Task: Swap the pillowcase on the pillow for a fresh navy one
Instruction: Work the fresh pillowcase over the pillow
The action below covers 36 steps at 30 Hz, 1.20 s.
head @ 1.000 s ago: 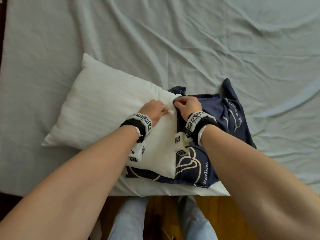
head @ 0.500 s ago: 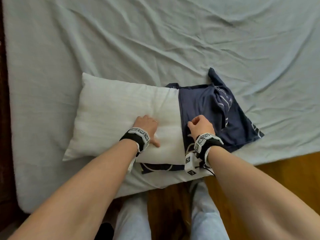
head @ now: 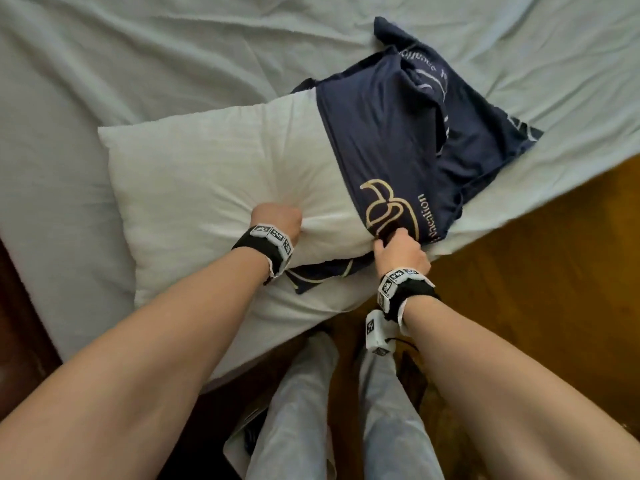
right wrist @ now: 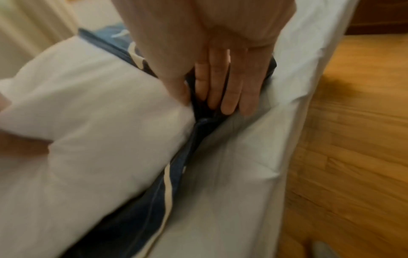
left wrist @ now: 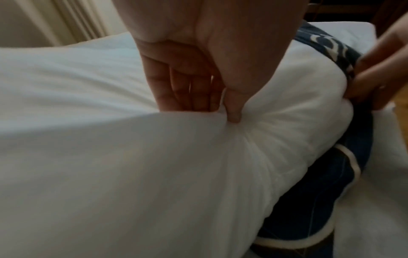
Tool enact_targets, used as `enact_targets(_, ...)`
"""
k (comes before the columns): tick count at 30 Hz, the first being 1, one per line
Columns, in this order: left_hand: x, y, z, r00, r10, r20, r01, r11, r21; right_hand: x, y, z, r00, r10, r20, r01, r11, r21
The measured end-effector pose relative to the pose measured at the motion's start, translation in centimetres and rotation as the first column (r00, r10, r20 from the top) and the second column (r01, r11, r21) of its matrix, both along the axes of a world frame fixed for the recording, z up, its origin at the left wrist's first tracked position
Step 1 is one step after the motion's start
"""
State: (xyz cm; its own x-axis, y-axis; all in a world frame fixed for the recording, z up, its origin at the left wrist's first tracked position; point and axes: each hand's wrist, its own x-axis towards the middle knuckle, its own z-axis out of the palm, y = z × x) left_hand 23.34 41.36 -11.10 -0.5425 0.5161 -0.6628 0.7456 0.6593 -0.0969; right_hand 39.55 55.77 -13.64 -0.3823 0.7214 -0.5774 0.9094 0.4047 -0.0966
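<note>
A bare white pillow point(head: 214, 174) lies across the near part of the bed. A navy pillowcase point(head: 391, 133) with a gold logo covers its right end. My left hand point(head: 277, 220) pinches a bunch of the pillow's white cloth point(left wrist: 232, 137) near its front edge, thumb against fingers point(left wrist: 189, 90). My right hand point(head: 398, 247) grips the navy pillowcase's open edge point(right wrist: 200, 115) at the pillow's near right corner. Part of the navy cloth point(head: 318, 275) lies under the pillow.
The pillow rests on a wrinkled pale blue sheet point(head: 173, 57) covering the mattress. The bed's edge point(head: 519, 209) runs diagonally at right, with wooden floor point(head: 554, 289) beyond. My legs in light trousers point(head: 311, 410) stand at the bed's near side.
Both hands have shifted toward the pillow's near edge. The left now bunches the white cloth instead of resting on it. The right has hold of the navy edge lower down. The camera view has turned.
</note>
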Motion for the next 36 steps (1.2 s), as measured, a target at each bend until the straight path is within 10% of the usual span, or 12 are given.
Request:
enact_targets(5, 0.4, 2.9, 1.8, 0.999, 0.007, 0.050, -0.011, 0.996, 0.086, -0.4, 2.0, 1.0, 0.990, -0.023, -0.138, 0.020, 1.000, -0.022)
enact_targets(11, 3.4, 9.1, 3.3, 0.981, 0.117, 0.155, -0.152, 0.958, 0.241, 0.1, 1.3, 3.3, 0.846, 0.398, -0.355, -0.451, 0.889, -0.078)
enact_targets(16, 4.7, 7.7, 2.0, 0.954, 0.095, 0.285, -0.171, 0.952, 0.253, 3.0, 4.0, 2.8, 0.976, 0.208, -0.070, -0.216, 0.966, -0.141)
enact_targets(21, 2.6, 5.0, 3.2, 0.893, 0.414, 0.177, -0.450, 0.822, 0.348, 0.5, 4.0, 5.5, 0.967, 0.038, -0.253, -0.048, 0.998, -0.034)
enact_targets(36, -9.0, 1.2, 1.0, 0.707, 0.666, 0.236, -0.706, 0.682, 0.189, -14.8, 3.1, 7.1, 0.947, 0.262, -0.186, -0.269, 0.963, -0.015)
